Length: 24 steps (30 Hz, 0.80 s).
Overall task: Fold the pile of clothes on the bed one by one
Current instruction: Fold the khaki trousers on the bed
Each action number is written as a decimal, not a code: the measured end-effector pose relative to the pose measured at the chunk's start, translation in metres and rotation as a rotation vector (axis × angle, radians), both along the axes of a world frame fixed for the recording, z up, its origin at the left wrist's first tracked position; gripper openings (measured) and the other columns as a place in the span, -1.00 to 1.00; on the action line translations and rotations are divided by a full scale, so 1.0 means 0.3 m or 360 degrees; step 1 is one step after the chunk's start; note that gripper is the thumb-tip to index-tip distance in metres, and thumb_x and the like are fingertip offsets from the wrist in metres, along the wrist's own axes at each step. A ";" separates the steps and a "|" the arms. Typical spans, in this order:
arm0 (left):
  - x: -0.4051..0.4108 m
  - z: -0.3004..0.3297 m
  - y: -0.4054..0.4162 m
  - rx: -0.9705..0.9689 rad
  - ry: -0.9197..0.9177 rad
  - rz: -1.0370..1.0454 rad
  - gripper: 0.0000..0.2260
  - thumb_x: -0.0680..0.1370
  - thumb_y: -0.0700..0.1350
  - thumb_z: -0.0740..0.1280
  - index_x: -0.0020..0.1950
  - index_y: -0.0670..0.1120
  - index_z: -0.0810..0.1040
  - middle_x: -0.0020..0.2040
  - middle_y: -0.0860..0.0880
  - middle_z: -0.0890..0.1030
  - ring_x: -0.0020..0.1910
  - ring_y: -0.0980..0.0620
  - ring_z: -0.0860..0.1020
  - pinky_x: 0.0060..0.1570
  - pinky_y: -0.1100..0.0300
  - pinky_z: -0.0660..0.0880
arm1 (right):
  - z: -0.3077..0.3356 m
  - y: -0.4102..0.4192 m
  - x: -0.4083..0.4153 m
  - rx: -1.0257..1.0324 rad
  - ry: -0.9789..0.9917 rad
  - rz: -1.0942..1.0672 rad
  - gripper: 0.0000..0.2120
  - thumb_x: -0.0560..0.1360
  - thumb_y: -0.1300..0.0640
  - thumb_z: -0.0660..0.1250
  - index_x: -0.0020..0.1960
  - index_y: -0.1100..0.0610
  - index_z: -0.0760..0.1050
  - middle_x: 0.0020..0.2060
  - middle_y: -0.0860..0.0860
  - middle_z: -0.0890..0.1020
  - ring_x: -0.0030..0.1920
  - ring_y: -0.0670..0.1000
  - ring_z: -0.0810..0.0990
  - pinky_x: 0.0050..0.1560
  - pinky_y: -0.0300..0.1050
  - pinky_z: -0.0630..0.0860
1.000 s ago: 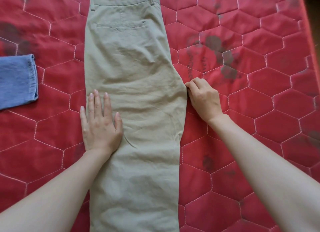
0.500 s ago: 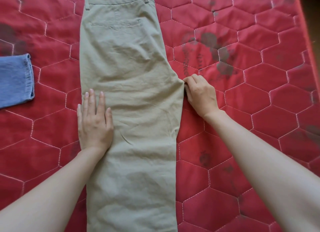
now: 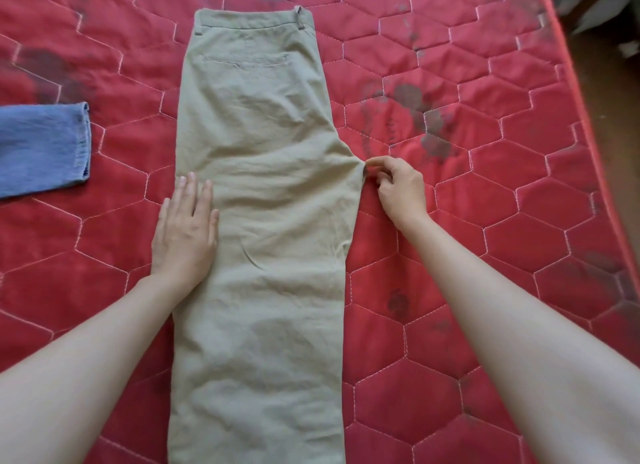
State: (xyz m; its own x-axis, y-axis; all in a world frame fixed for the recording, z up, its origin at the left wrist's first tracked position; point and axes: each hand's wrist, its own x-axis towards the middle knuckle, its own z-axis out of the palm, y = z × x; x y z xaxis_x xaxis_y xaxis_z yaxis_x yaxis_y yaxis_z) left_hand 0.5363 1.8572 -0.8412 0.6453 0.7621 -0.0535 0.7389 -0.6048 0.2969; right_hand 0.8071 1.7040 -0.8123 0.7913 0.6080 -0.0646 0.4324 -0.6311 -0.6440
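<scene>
Lying between the two hands, a pair of khaki trousers (image 3: 263, 221) is spread lengthwise on the bed, folded in half along its length so that one leg is stacked on the other, with the waistband placed beyond the fingertips and the legs running back between the forearms and out of view. The left hand (image 3: 185, 233) is laid flat with fingers straight and close together, pressed on the left edge of the trousers, partly on the fabric and partly on the red quilted mattress cover (image 3: 502, 204). The right hand (image 3: 398, 190) is held at the opposite edge, where the pointed crotch seam juts out; that point of fabric is pinched between thumb and curled fingers. Creases are seen fanning across the cloth from the pinched point toward the left hand. A back pocket (image 3: 246, 60) is visible below the waistband. Well to the left of the left hand, a blue denim garment (image 3: 41, 148) is lying on the cover, cut off by the frame edge. Dark stains are seen on the cover beyond the right hand.
</scene>
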 end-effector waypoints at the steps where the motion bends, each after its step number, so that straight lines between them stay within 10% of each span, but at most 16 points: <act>1: -0.002 0.000 -0.003 0.0014 0.0038 -0.0012 -0.55 0.66 -0.12 0.08 0.55 -0.19 0.16 0.57 -0.18 0.09 0.56 -0.08 0.00 0.50 -0.06 0.00 | 0.005 0.004 -0.014 -0.0008 -0.0051 -0.0082 -0.69 0.54 0.30 0.18 0.17 0.10 0.60 0.10 0.07 0.62 0.15 0.07 0.56 0.18 -0.03 0.43; 9: 0.113 0.008 -0.045 0.0160 0.0308 0.0153 -0.45 0.64 -0.02 0.06 0.48 -0.39 0.15 0.48 -0.40 0.15 0.50 -0.33 0.09 0.46 -0.24 -0.13 | -0.021 0.228 -0.271 -0.0443 -0.0574 0.0744 -0.48 0.66 -0.04 0.00 0.54 0.18 0.11 0.54 0.10 0.14 0.55 0.07 0.03 0.51 0.12 -0.14; 13: 0.103 -0.022 -0.058 0.0175 0.0267 0.0171 -0.41 0.64 0.05 -0.04 0.50 -0.38 0.08 0.49 -0.43 0.09 0.51 -0.35 0.05 0.49 -0.20 -0.07 | -0.110 0.174 -0.189 -0.0716 -0.0544 0.0576 -0.43 0.66 -0.15 -0.13 0.58 0.06 -0.15 0.57 -0.02 -0.14 0.55 -0.05 -0.22 0.51 0.10 -0.27; 20: 0.072 -0.033 -0.041 0.0179 0.0136 0.0112 -0.34 0.57 0.11 -0.09 0.51 -0.35 0.13 0.51 -0.38 0.10 0.52 -0.29 0.06 0.49 -0.15 -0.01 | -0.120 0.111 -0.089 -0.0767 -0.0303 0.0105 -0.38 0.65 -0.15 -0.16 0.57 0.16 -0.20 0.57 0.06 -0.16 0.56 0.01 -0.23 0.52 0.13 -0.26; 24: 0.070 -0.041 -0.043 0.0188 0.0129 0.0132 -0.36 0.57 0.09 -0.03 0.52 -0.32 0.13 0.52 -0.35 0.09 0.54 -0.25 0.04 0.50 -0.13 0.01 | -0.067 0.239 -0.101 -0.0592 -0.0754 0.0384 -0.43 0.66 -0.11 -0.08 0.58 0.08 -0.12 0.58 0.07 -0.09 0.57 0.07 -0.16 0.51 0.15 -0.23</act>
State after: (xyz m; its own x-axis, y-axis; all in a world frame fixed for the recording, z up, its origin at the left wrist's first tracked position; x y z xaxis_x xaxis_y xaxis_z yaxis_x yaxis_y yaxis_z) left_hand 0.5573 1.8443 -0.8534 0.5773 0.8165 -0.0097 0.8063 -0.5681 0.1647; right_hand 0.7770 1.7756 -0.8323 0.6298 0.7766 0.0174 0.7735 -0.6249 -0.1057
